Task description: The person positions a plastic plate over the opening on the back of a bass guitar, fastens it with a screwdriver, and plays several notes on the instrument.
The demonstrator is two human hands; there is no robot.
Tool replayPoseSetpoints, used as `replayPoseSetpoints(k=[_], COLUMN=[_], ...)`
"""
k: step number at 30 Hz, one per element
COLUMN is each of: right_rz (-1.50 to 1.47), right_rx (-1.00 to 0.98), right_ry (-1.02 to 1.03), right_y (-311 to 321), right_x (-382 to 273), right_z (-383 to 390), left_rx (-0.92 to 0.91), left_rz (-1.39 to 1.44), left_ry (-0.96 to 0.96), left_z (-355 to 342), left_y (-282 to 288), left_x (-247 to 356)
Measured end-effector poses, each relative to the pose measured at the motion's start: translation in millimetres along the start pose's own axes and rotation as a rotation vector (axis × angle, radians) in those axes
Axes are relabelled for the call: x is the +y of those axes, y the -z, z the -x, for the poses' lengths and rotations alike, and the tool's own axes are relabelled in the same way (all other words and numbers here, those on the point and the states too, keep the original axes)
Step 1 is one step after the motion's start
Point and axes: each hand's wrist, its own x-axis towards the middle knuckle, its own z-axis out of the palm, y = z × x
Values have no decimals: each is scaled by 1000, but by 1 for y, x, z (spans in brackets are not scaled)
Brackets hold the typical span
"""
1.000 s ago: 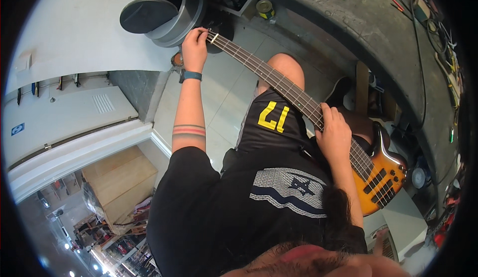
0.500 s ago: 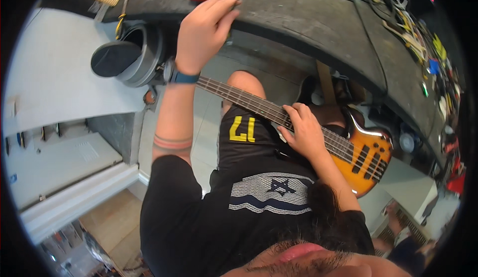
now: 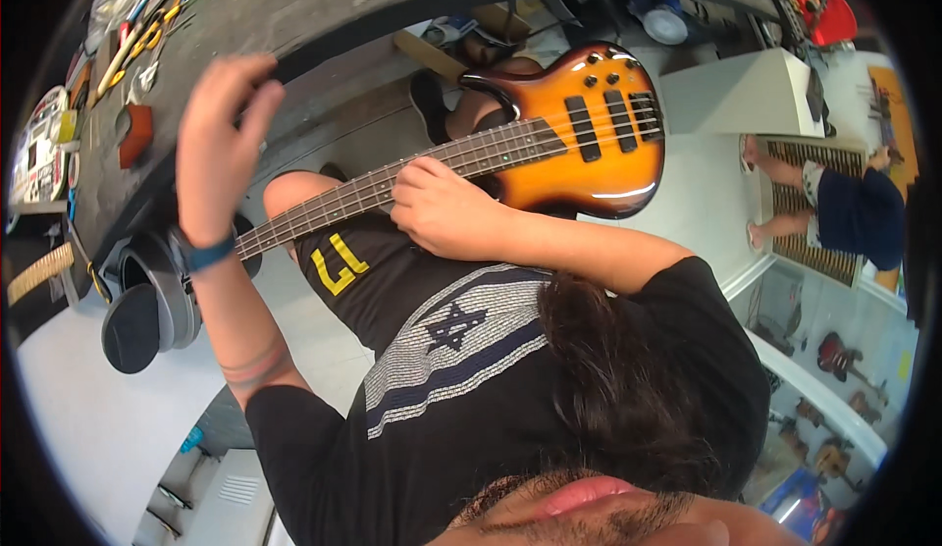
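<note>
A four-string bass guitar (image 3: pixel 599 178) with an orange and dark sunburst body lies across my lap. Its neck points left and its body is to the right. My right hand (image 3: pixel 446 210) is on the neck, fingers curled against the strings and the fretboard's near edge. Above the neck's far left end, my left hand (image 3: pixel 221 144) is raised by the bench edge, with thumb and fingers apart and slightly blurred. Nothing shows in it. A blue band circles that wrist. My left wrist and forearm hide the headstock.
The dark workbench (image 3: pixel 324 1) curves along the far side, with pliers and hand tools (image 3: pixel 147 46) and an orange-brown block (image 3: pixel 134 136) on it. A grey bin (image 3: pixel 162 281) stands at left. A white cabinet (image 3: pixel 736 95) and another person (image 3: pixel 854 214) are at right.
The view has swung rightward, so the bass and both hands appear farther left. My left thumb and fingers were close together and are now apart. My right hand stays on the neck.
</note>
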Motion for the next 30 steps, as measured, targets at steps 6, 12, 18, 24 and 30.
replayPoseSetpoints(k=[6,12,18,24,30], right_rz=[-27,214,161,47,66], right_rx=[-19,209,392,-40,236], right_ry=[-96,-437,-669,-659,-482], right_y=[36,96,121,98,169], right_x=[17,87,128,195,177], right_z=[32,70,53,27,30], left_rx=[-320,-361,-259,-367,-307], left_rz=[-62,-139,-214,-179,-219], left_ry=[187,313,245,153,175], left_z=[107,152,128,108,106], left_y=[-73,-101,-108,-135,-146], left_x=[21,21,37,57,69])
